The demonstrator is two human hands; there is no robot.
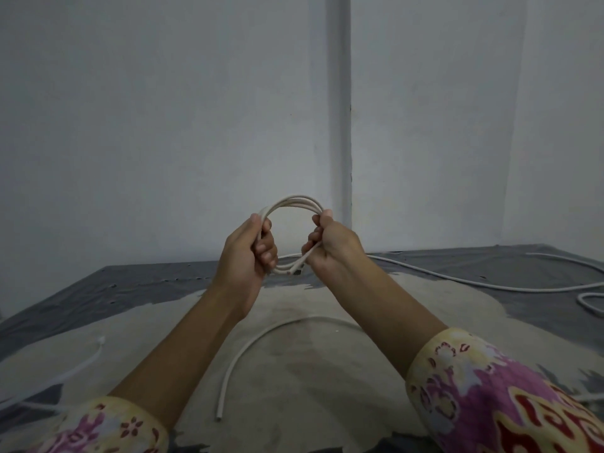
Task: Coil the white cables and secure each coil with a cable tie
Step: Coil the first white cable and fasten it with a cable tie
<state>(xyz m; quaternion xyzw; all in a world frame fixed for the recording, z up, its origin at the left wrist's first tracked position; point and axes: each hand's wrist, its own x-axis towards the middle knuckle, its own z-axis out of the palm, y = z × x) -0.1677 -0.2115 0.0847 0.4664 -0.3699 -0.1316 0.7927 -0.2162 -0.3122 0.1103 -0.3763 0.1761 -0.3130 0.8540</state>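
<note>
I hold a small coil of white cable point(295, 201) upright in front of me, above the grey and beige mat point(294, 371). My left hand point(250, 248) grips the coil's left side and my right hand point(330, 245) grips its right side. The cable's cut end point(292, 272) sticks out at the bottom of the coil, between my hands. A loose curved white cable point(258, 346) lies on the mat below my forearms. Thin white cable ties point(70, 371) lie at the left edge of the mat.
More white cable point(457, 278) runs across the mat at the right, with a loop point(588, 302) at the far right edge. A plain white wall with a vertical corner edge point(350, 125) stands close behind the mat.
</note>
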